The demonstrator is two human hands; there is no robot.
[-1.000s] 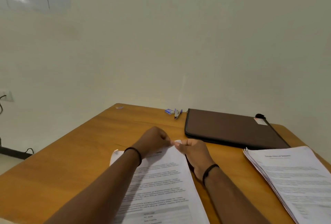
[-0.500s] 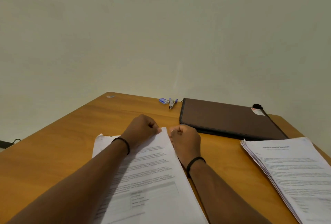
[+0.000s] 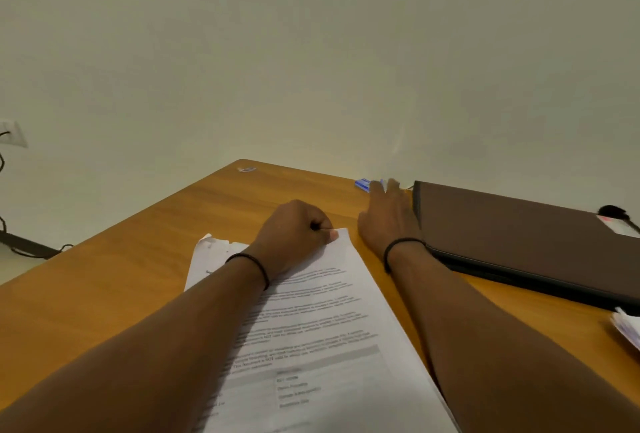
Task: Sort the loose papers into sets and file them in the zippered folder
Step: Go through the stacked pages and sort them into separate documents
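Now my left hand pinches the far right corner of the paper set lying near me on the table. My right hand, fingers straight, reaches far toward something blue. The sheets look light and floppy, prone to sliding; I'd grip by that corner. The zippered folder lies closed, right.

One view only, worn on the head, looking forward and slightly down over both forearms. The left hand sits near frame centre, the right hand just beyond and right of it. Most of the upper frame is wall; the table fills the lower part, close below.
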